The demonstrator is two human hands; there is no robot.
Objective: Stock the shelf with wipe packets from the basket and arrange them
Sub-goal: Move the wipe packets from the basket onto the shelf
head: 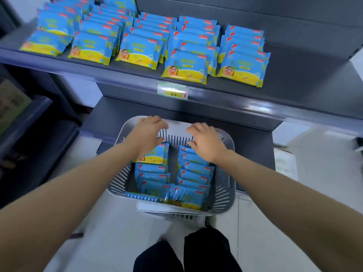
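Observation:
A grey slotted basket (223,193) stands on the lower shelf ledge and holds two rows of blue-and-yellow wipe packets (193,173). My left hand (146,135) hovers over the far end of the left row, fingers curled apart, with its fingertips at the top edge of a packet (157,157) that shows its full face. My right hand (205,141) is spread over the far end of the right row and grips nothing. On the upper shelf (298,81) lie several overlapping rows of the same packets (138,51).
A price tag (172,91) is fixed to the shelf's front edge. The shelf's right part is bare dark metal. Another dark rack (29,118) stands at the left. My legs in dark trousers (186,254) are below the basket on a pale floor.

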